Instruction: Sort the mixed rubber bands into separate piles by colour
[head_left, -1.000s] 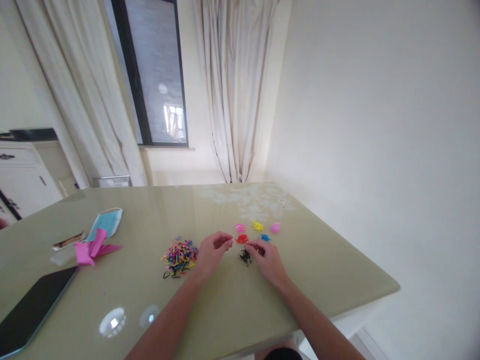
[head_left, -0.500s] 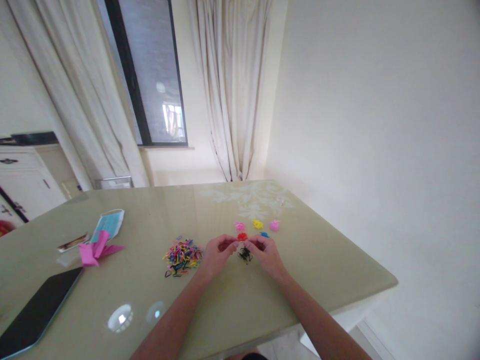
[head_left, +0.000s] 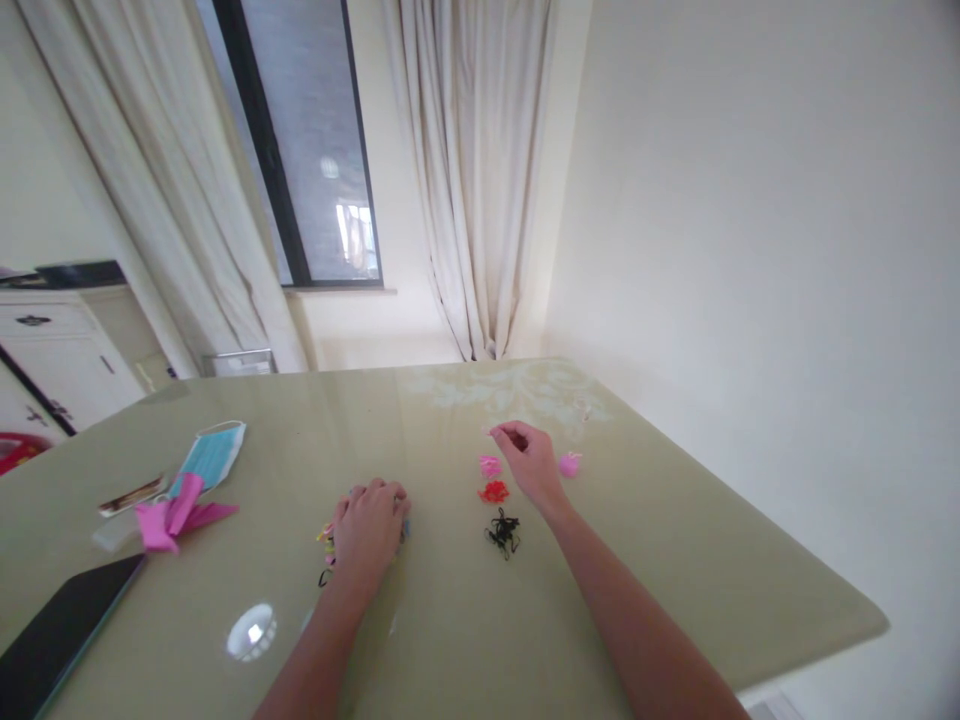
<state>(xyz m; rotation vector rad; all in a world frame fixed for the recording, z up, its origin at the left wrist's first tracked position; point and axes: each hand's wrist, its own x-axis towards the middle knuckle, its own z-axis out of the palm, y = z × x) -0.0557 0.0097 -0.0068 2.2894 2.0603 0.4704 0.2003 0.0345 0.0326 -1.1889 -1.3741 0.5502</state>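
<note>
Dark flat slab (head_left: 71,630) on the pale green table (head_left: 439,640), at 8 o'clock from the left hand (head_left: 371,520); left hand palm down over the mixed pile of small coloured bands (head_left: 327,535), a few showing past its edges; cannot tell whether its fingers, hidden in part, are closed on any; black cluster of bands (head_left: 503,534) apart from it at 3 o'clock; red cluster (head_left: 494,492) at 12 o'clock of the black, pink cluster (head_left: 490,467) just beyond; pink folded piece (head_left: 180,515) at 9 o'clock of the left hand; right hand (head_left: 529,460) near the pink cluster, thumb and forefinger pinched together, contents too small to identify; second pink clump (head_left: 570,464) at 3 o'clock of that hand; face mask (head_left: 214,458) at 10 o'clock of the left.
</note>
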